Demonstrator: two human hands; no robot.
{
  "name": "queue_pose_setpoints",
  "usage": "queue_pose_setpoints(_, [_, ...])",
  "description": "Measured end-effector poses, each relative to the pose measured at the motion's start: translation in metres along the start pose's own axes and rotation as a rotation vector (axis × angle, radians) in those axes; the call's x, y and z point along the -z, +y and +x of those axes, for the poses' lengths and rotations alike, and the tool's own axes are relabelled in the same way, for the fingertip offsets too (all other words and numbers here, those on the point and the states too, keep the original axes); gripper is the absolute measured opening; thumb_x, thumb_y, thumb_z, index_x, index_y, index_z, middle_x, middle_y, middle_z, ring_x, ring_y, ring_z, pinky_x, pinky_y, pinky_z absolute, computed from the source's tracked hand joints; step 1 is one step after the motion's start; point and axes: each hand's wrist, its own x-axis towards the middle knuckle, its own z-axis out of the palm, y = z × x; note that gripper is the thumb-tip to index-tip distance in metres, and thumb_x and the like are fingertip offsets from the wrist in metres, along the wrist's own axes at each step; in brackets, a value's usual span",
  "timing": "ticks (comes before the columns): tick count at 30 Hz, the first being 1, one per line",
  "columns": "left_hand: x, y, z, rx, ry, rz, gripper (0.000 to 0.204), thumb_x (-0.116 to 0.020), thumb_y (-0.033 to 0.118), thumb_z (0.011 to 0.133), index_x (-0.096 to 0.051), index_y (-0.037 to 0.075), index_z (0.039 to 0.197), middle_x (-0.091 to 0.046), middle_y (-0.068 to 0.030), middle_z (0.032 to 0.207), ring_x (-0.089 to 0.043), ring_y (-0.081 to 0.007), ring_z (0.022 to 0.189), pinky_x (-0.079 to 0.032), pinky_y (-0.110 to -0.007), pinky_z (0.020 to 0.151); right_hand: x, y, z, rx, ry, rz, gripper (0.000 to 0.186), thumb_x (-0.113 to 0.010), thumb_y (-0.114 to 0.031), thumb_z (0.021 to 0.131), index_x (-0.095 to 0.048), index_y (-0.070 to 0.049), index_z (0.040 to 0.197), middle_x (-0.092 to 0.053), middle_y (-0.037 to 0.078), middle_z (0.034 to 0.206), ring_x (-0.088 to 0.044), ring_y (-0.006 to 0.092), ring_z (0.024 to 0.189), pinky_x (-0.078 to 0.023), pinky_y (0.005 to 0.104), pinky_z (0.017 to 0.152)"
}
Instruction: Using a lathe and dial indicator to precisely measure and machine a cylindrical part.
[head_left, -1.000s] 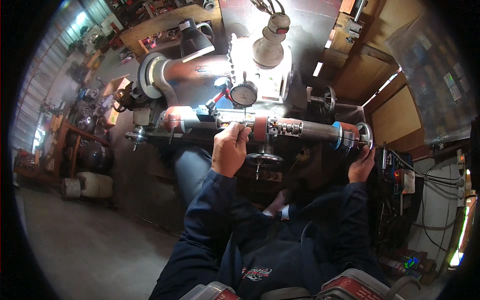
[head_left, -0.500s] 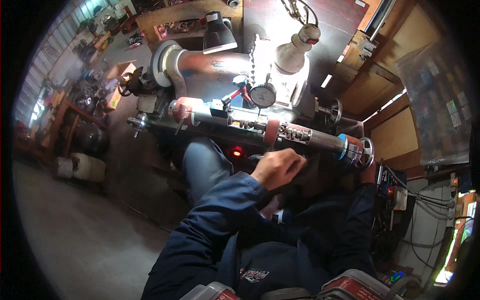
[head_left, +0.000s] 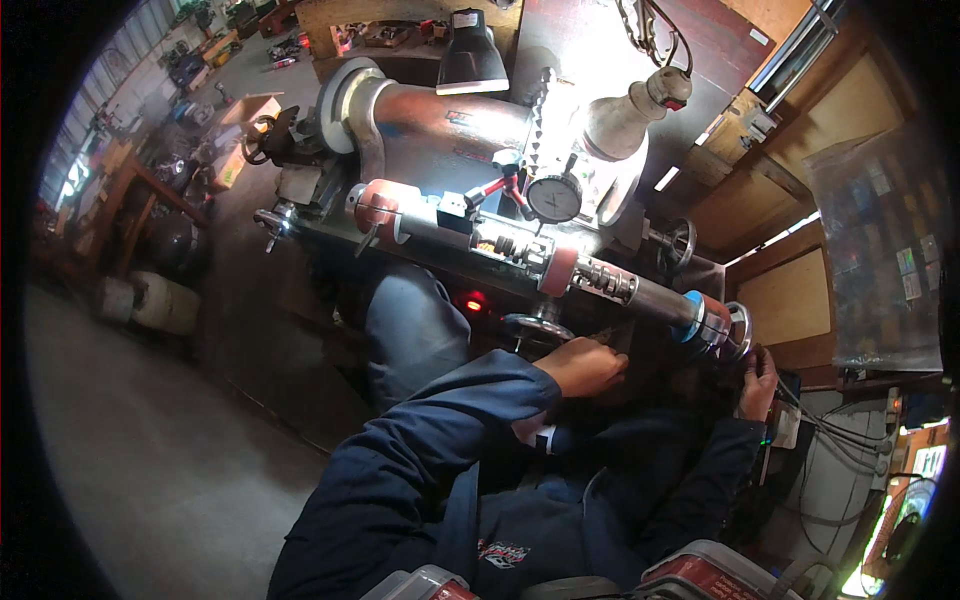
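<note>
the left hand (head_left: 585, 365) sits just below the small dark handwheel (head_left: 538, 327) on the near face of the machine, fingers curled loosely inward. whether they close on anything i cannot tell, since the knuckles hide the tips. the right hand (head_left: 757, 380) is at the far right end of the long horizontal shaft (head_left: 560, 268), its fingers bent around the rim of the end handwheel (head_left: 738, 330) just beside the blue collar (head_left: 690, 315); it looks like a light grip on the rim.

the shaft lies across the machine from upper left to lower right, above both hands, with a red collar (head_left: 557, 270) near its middle and a dial gauge (head_left: 553, 198) standing over it under a bright work lamp (head_left: 625, 120).

the shaft and its wheels look like solid steel: heavy, stiff, likely oily and slick on the polished lengths. the rims of the wheels seem the sound places to hold; the gauge looks delicate and best left untouched.
</note>
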Motion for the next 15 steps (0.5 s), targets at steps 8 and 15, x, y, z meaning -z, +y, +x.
queue_pose_setpoints(8, [-0.001,-0.002,0.003,-0.034,-0.032,0.016,0.025,-0.061,0.025,0.092,-0.061,0.001,0.098,-0.069,-0.0210,0.084,-0.068,-0.0406,0.082,-0.054,-0.050,0.073,-0.013,0.001,0.047,0.044,0.218,-0.117,0.020,-0.056,-0.020,0.102,-0.064,-0.002,0.101,-0.063,0.003,0.093,-0.054,0.0106,0.087,-0.045,0.0269,0.083])
queue_pose_setpoints(15, [-0.003,-0.002,0.004,-0.053,0.012,0.004,0.024,-0.062,0.023,0.091,-0.062,0.001,0.097,-0.068,-0.0199,0.083,-0.068,-0.0397,0.082,-0.055,-0.048,0.073,-0.014,0.038,0.076,-0.026,0.027,0.026,0.032,-0.058,-0.035,0.101,-0.064,-0.005,0.104,-0.064,0.003,0.091,-0.059,0.0113,0.083,-0.049,0.0264,0.075])
